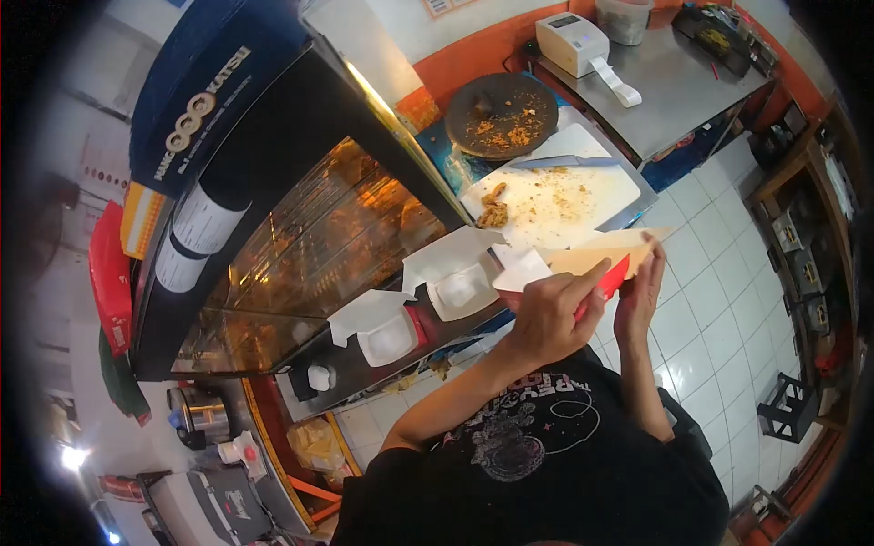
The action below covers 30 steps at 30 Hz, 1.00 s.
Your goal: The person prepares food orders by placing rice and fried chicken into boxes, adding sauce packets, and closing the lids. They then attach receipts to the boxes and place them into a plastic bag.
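Red-and-tan folded cardboard sheet point(583, 258), pinched in left grip point(546, 316) and right grip point(640, 289); possible miscrease from uneven pressure. Open white-lined cardboard box point(521, 267), just beside left grip; possible knock from sideways swing.

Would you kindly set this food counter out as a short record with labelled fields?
Left hand: on red and tan packaging
Right hand: steadying its other side
Open white boxes: two, left of both hands
Cutting board: white, scattered with crumbs
Knife: lying on the board
Browned food: at the board's left edge
Display case: glass-fronted, lit
Printer: white, paper strip hanging out
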Each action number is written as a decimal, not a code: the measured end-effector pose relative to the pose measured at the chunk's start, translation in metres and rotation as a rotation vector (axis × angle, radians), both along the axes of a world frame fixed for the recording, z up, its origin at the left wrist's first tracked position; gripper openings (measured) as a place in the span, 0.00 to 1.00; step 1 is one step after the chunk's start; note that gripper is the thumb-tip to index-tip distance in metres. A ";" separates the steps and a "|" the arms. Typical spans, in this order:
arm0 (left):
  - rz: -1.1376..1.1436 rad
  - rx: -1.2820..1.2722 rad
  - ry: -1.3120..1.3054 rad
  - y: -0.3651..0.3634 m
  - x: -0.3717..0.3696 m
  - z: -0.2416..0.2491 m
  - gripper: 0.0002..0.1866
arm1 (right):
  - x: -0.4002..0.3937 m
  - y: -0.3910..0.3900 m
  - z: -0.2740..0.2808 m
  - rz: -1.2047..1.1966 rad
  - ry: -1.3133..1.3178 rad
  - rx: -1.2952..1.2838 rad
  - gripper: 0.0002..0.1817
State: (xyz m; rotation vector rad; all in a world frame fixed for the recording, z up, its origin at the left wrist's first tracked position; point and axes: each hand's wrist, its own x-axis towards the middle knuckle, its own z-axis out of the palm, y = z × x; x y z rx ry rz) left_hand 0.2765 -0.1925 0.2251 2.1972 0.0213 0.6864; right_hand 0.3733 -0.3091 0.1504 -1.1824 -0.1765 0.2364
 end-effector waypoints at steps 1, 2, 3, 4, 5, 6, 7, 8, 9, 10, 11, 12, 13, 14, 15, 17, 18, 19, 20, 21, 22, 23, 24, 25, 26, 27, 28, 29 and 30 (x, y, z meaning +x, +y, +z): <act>0.014 -0.001 -0.002 0.004 -0.005 0.002 0.19 | 0.003 0.003 0.000 0.094 -0.008 -0.074 0.23; 0.120 0.052 0.091 0.009 -0.009 0.004 0.20 | -0.002 0.013 0.000 0.063 -0.034 0.021 0.16; 0.230 0.101 0.184 0.013 -0.013 0.006 0.22 | -0.004 0.016 0.006 0.082 -0.038 0.021 0.16; 0.277 0.174 0.124 0.018 -0.017 0.006 0.25 | -0.007 0.018 0.009 0.218 -0.175 -0.130 0.15; 0.305 0.174 0.119 0.023 -0.022 0.011 0.25 | -0.009 0.022 0.014 0.355 -0.317 -0.279 0.14; 0.270 0.109 -0.011 0.028 -0.028 0.020 0.27 | -0.010 0.024 0.030 0.449 -0.510 -0.371 0.13; 0.237 0.052 -0.143 0.035 -0.035 0.028 0.28 | -0.010 0.028 0.038 0.480 -0.526 -0.356 0.13; 0.264 0.011 -0.140 0.039 -0.046 0.033 0.28 | -0.010 0.032 0.043 0.588 -0.650 -0.324 0.13; 0.302 0.023 -0.147 0.040 -0.054 0.044 0.28 | -0.012 0.036 0.048 0.694 -0.775 -0.286 0.13; 0.352 -0.106 -0.019 0.040 -0.061 0.058 0.27 | -0.017 0.041 0.053 0.723 -0.858 -0.305 0.14; 0.398 -0.243 0.107 0.040 -0.068 0.065 0.26 | -0.024 0.047 0.053 0.755 -0.873 -0.286 0.14; 0.391 -0.247 0.054 0.043 -0.074 0.062 0.25 | -0.033 0.053 0.055 0.783 -0.621 -0.230 0.14; 0.421 -0.241 0.039 0.047 -0.079 0.060 0.25 | -0.039 0.061 0.057 0.801 -0.369 -0.181 0.14; 0.386 -0.153 -0.029 0.050 -0.085 0.059 0.23 | -0.045 0.070 0.060 0.806 -0.260 -0.122 0.14; 0.353 -0.063 -0.092 0.053 -0.091 0.057 0.22 | -0.047 0.076 0.059 0.835 -0.274 -0.113 0.14; 0.407 -0.039 -0.130 0.059 -0.104 0.048 0.18 | -0.050 0.085 0.056 0.841 -0.490 -0.042 0.15; 0.359 -0.038 -0.216 0.062 -0.111 0.046 0.15 | -0.049 0.085 0.056 0.875 -0.559 -0.067 0.14; 0.306 -0.034 -0.300 0.065 -0.117 0.045 0.12 | -0.050 0.087 0.059 0.901 -0.571 -0.056 0.14; 0.280 -0.017 -0.424 0.064 -0.119 0.041 0.09 | -0.052 0.087 0.061 0.896 -0.637 -0.001 0.14; 0.302 -0.010 -0.429 0.063 -0.123 0.041 0.09 | -0.054 0.088 0.066 0.887 -0.700 0.054 0.14; 0.256 0.029 -0.460 0.061 -0.127 0.043 0.09 | -0.056 0.091 0.076 0.868 -0.722 0.056 0.14; 0.210 0.067 -0.492 0.059 -0.131 0.045 0.08 | -0.058 0.093 0.078 0.889 -0.729 0.061 0.14; 0.247 0.059 -0.533 0.059 -0.132 0.050 0.08 | -0.059 0.093 0.078 0.905 -0.774 0.065 0.14; 0.270 0.066 -0.542 0.058 -0.137 0.053 0.08 | -0.059 0.095 0.080 0.920 -0.820 0.070 0.14; 0.336 0.035 -0.525 0.058 -0.143 0.056 0.06 | -0.053 0.098 0.085 0.889 -1.063 0.040 0.17; 0.401 0.003 -0.505 0.057 -0.149 0.059 0.05 | -0.059 0.098 0.091 0.907 -1.069 0.049 0.17; 0.419 0.007 -0.509 0.057 -0.156 0.065 0.05 | -0.071 0.098 0.098 0.896 -1.049 -0.008 0.20; 0.467 -0.021 -0.433 0.057 -0.163 0.073 0.05 | -0.082 0.098 0.104 0.882 -1.030 -0.065 0.23; 0.511 -0.051 -0.357 0.058 -0.171 0.078 0.05 | -0.090 0.100 0.109 0.909 -1.105 -0.072 0.31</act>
